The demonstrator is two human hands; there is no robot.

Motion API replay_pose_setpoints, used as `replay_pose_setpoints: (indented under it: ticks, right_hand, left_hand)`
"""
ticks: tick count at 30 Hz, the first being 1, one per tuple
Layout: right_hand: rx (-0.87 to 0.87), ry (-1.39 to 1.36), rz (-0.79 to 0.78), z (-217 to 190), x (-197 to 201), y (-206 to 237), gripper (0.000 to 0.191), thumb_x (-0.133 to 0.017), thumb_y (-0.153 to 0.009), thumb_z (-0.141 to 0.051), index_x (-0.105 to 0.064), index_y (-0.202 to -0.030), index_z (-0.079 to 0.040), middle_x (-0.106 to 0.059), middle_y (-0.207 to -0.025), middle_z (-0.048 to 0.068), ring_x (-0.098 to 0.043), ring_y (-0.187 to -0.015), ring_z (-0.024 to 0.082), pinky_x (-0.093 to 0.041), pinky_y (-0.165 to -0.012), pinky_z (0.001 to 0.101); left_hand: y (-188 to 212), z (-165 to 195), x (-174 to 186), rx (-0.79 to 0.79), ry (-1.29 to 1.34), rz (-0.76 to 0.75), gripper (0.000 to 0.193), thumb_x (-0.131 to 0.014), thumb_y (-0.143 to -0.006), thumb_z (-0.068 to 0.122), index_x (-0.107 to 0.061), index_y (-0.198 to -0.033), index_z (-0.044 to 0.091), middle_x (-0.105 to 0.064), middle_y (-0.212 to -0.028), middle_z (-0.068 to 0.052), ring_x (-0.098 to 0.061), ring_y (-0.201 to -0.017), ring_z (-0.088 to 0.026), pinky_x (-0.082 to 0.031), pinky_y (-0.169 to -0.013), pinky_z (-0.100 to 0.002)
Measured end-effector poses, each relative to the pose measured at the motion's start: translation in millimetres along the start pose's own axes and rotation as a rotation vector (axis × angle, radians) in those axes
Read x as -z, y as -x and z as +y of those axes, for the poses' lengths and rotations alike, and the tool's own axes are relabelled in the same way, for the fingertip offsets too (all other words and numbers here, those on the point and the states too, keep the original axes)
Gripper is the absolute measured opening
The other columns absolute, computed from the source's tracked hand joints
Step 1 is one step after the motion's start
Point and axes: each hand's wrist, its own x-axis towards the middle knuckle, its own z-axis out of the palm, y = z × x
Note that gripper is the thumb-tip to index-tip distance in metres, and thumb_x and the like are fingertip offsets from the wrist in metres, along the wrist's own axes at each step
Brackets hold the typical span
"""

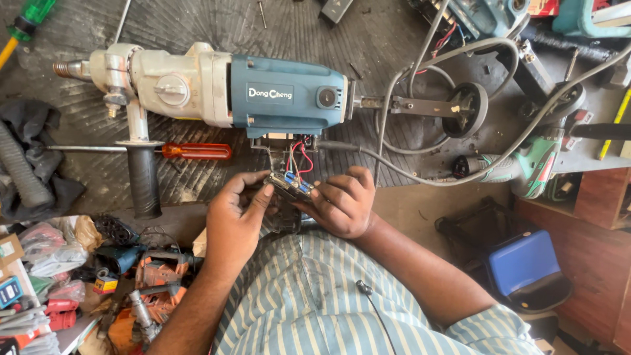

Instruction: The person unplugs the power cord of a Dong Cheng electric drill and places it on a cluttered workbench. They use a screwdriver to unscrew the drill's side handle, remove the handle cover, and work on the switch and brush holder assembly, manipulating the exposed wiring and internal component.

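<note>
On the ribbed black rubber mat (315,33) lies a large blue-and-cream electric core drill (217,89) with a black side handle (142,181), its open underside trailing red and black wires (299,156). Just below it, both hands meet over a small dark switch block with blue terminals (292,185), which hangs from those wires close to the drill body. The left hand (238,217) pinches the block's left end between thumb and fingertips, fingers narrowly closed on it. The right hand (342,200) cups the block's right end, fingers curled over it. An orange-handled screwdriver (196,151) rests on the mat just left of the hands, beside the side handle. A grey power cable (420,167) loops across the mat to the right, toward a green cordless tool (532,164). Orange and red power tools (154,276) crowd the lower left, well apart from the hands, and a blue padded stool (522,263) stands at the lower right.
</note>
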Motion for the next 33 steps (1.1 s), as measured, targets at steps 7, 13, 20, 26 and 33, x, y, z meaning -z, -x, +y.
replay_pose_setpoints:
  ticks: [7, 13, 20, 26, 33]
  right_hand:
    - [-0.161, -0.039, -0.005, -4.4, -4.7, -2.6, 0.047, -0.097, -0.072, -0.026, -0.06, -0.092, -0.007, -0.065, -0.091, 0.005, -0.065, -0.085, 0.024, -0.045, -0.078, 0.0449]
    - [-0.272, -0.119, 0.044, -6.2, -6.0, 0.4, 0.05, -0.099, -0.069, -0.025, -0.056, -0.088, -0.007, -0.063, -0.086, 0.006, -0.064, -0.08, 0.025, -0.044, -0.077, 0.0429]
    - [-0.349, -0.137, 0.08, -9.2, -6.4, 3.4, 0.052, -0.1, -0.068, -0.023, -0.054, -0.086, -0.007, -0.061, -0.084, 0.007, -0.063, -0.078, 0.024, -0.042, -0.074, 0.0406]
    - [-0.429, -0.149, 0.044, -13.1, -2.6, 5.9, 0.055, -0.1, -0.064, -0.028, -0.056, -0.089, -0.005, -0.061, -0.09, 0.01, -0.063, -0.084, 0.027, -0.044, -0.075, 0.0408]
    - [-0.416, -0.168, -0.022, -13.9, -0.7, 5.3, 0.06, -0.099, -0.066, -0.032, -0.058, -0.101, -0.006, -0.062, -0.098, 0.009, -0.062, -0.089, 0.026, -0.046, -0.078, 0.0408]
  left_hand:
    - [-4.6, -2.7, 2.9, -0.022, 0.164, -0.103, 0.015, -0.064, -0.101, 0.008, -0.052, -0.105, 0.001, -0.07, -0.108, -0.011, -0.069, -0.094, -0.012, -0.066, -0.075, -0.029]
    - [-2.0, -5.1, -0.2, -0.017, 0.238, -0.136, 0.017, -0.065, -0.099, 0.007, -0.05, -0.105, 0.002, -0.068, -0.107, -0.011, -0.069, -0.099, -0.012, -0.066, -0.08, -0.03]
    - [-0.9, -7.2, -9.2, 0.026, 0.347, -0.101, 0.03, -0.071, -0.093, 0.001, -0.057, -0.12, -0.003, -0.071, -0.108, -0.012, -0.07, -0.1, -0.013, -0.059, -0.091, -0.026]
    - [5.3, -8.5, -13.2, -0.016, 0.326, -0.104, 0.034, -0.073, -0.092, -0.001, -0.056, -0.122, -0.003, -0.07, -0.11, -0.013, -0.069, -0.106, -0.014, -0.057, -0.093, -0.027]
    - [10.6, -4.6, -13.6, -0.044, 0.256, -0.088, 0.036, -0.071, -0.093, 0.006, -0.057, -0.125, -0.002, -0.071, -0.112, -0.013, -0.071, -0.105, -0.016, -0.06, -0.094, -0.028]
